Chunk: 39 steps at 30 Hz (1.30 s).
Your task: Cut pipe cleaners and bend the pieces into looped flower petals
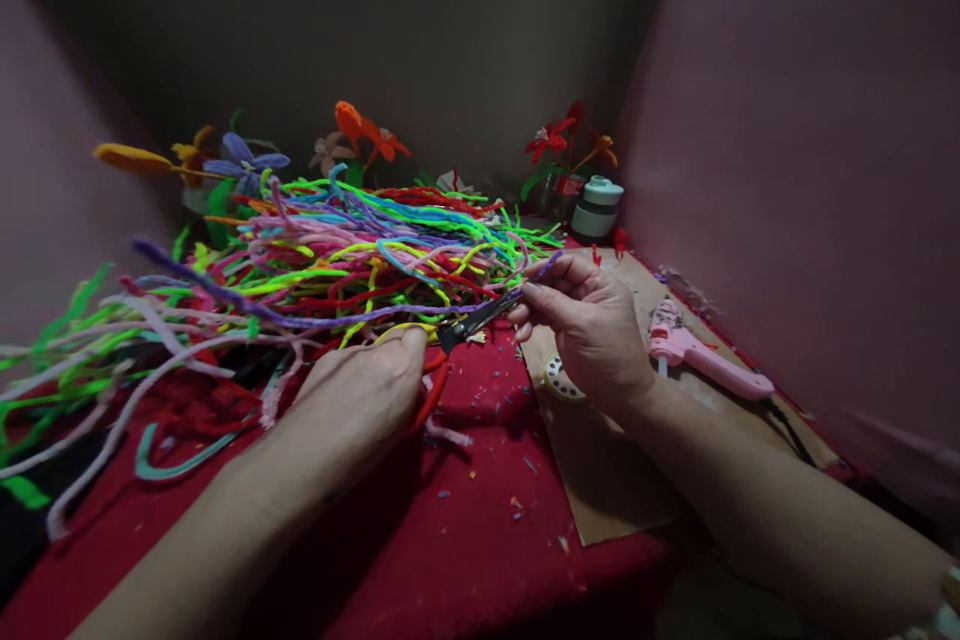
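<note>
My left hand [375, 375] is closed around the red handles of a pair of scissors [465, 325], whose dark blades point right toward my other hand. Pinched between the thumb and fingers of my right hand [589, 325] is a purple pipe cleaner [330, 320]. It stretches left past the scissors, and its short end sticks up above my right fingertips. The blade tips meet it close to those fingers; whether they are closed on it I cannot tell. Behind both hands lies a big heap of pipe cleaners [360, 240] in many colours.
A pink glue gun [712, 365] rests on a brown board [607, 495] at the right, near a round disc with holes [562, 378]. Pipe-cleaner flowers [244, 162] and a lidded jar [598, 208] stand at the back. Small scraps dot the red cloth [480, 520]. Walls enclose both sides.
</note>
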Motion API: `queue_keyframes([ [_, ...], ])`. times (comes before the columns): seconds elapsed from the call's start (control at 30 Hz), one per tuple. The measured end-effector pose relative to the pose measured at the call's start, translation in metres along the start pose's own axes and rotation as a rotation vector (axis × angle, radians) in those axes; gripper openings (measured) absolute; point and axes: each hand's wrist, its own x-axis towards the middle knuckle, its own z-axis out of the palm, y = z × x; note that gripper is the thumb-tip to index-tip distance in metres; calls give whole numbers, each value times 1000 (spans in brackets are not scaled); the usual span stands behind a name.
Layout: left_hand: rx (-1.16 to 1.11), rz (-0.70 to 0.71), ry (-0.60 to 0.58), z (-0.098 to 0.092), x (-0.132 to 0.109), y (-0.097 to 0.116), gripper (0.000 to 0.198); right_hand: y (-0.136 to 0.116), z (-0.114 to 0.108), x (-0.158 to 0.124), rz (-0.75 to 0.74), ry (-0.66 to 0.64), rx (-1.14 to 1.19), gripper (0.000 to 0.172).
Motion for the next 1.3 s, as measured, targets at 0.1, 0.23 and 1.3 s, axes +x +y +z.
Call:
queue_keyframes([
  [0.1, 18, -12, -12, 0, 0, 1, 23, -1, -1, 0, 12, -16, 30, 10],
  [0.23, -14, -34, -19, 0, -1, 3, 25, -2, 0, 0, 22, -21, 43, 12],
  [1.3, 23, -41, -17, 6, 0, 4, 25, -3, -1, 2, 113, 14, 161, 10],
])
